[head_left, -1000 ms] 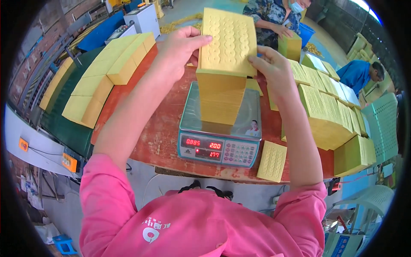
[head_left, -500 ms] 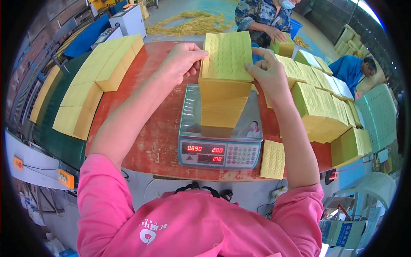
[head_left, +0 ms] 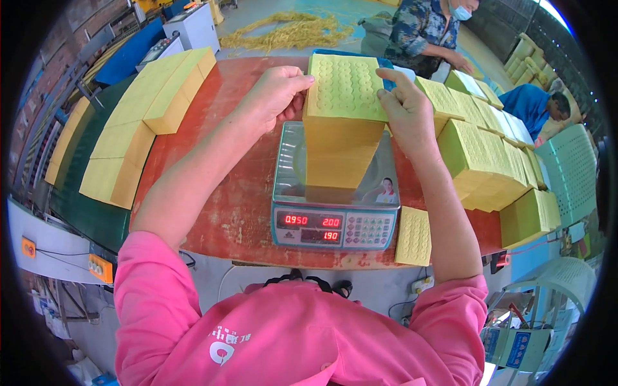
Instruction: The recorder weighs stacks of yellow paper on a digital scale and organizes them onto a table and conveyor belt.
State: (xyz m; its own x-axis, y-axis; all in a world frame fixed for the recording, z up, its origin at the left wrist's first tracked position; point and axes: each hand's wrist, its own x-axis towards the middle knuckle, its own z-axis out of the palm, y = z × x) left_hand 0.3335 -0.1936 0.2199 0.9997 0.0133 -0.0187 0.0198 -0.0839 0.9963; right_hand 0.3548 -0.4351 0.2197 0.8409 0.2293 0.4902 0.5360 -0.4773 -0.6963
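Note:
A tall stack of yellow embossed paper sheets (head_left: pixel 340 145) stands upright on the pan of a digital scale (head_left: pixel 293 164) in front of me. My left hand (head_left: pixel 278 96) has its thumb and fingers closed at the stack's upper left edge. On the opposite upper edge, my right hand (head_left: pixel 407 109) pinches with thumb and forefinger. The scale's red digits (head_left: pixel 314 228) are lit. Flat on the table, right of the scale and beside my right forearm, lies a thin yellow pad of the same paper (head_left: pixel 413 237).
Yellow paper blocks (head_left: pixel 122 145) line a green surface at the left. More blocks (head_left: pixel 479 161) crowd the red table's (head_left: pixel 225 219) right side. Across the table stands a co-worker in camouflage (head_left: pixel 418 38); another in blue (head_left: pixel 528 109) bends at the far right. Yellow scraps (head_left: pixel 290 32) cover the floor beyond.
The scale's readout has changed. My hands stay at the stack's top edges, with the right slightly farther right. The camouflage-clad co-worker has shifted right, and the hand is off the yellow block.

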